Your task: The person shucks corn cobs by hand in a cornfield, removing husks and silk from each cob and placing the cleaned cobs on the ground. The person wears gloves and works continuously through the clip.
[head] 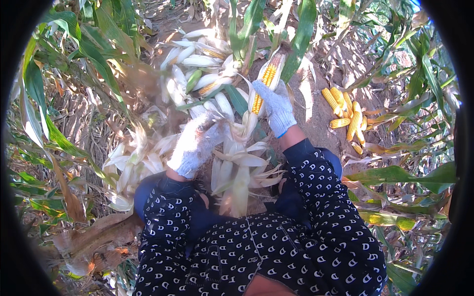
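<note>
My right hand [274,107], in a pale knitted work glove, grips a partly husked ear of corn [267,79]. Its yellow kernels show between the opened husk leaves, and its tip points away from me. My left hand [202,142], gloved too, is at the base of that ear, with its fingers closed on pale corn husk [242,129]. Glare hides some of its fingers. Below the ear, loose husks [240,177] lie between my knees.
Ears still in husk [202,59] are heaped on the soil ahead. Bare yellow cobs [354,118] lie in a small pile at the right. Stripped husks [137,159] are piled at the left. Corn plants with long leaves [100,55] stand on both sides.
</note>
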`<state>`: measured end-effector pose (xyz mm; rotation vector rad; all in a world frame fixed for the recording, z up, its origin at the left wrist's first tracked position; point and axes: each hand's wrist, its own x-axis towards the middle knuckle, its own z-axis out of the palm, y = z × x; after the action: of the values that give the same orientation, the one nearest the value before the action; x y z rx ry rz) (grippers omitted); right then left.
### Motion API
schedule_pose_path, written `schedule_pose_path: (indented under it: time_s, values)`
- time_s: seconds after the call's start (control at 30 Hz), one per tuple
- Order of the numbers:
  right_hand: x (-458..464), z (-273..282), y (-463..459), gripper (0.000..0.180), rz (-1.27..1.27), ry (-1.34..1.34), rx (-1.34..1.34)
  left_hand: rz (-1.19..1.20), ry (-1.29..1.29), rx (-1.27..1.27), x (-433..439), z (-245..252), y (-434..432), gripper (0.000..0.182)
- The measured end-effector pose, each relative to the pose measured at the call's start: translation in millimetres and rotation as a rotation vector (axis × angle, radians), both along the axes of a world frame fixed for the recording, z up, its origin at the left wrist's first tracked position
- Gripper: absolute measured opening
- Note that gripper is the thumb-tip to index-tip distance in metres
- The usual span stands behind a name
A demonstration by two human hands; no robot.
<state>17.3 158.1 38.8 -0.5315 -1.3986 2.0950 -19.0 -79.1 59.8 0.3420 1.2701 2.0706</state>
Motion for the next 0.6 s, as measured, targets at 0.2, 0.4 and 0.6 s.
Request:
schedule_pose_path:
  time_s: [0.2, 0.4, 0.6]
  values:
    - [15, -7, -38, 0.069, 0.342, -0.14, 0.332, 0.309, 0.522, -0.338, -20, 15, 0, 0.029]
    - [24, -13, -58, 0.094, 0.602, -0.218, 0.474, 0.226, 0.681, -0.323, -22, 18, 6, 0.037]
    - [30, -6, -55, 0.098, 0.726, -0.281, 0.503, 0.246, 0.524, -0.144, -18, 8, 12, 0.033]
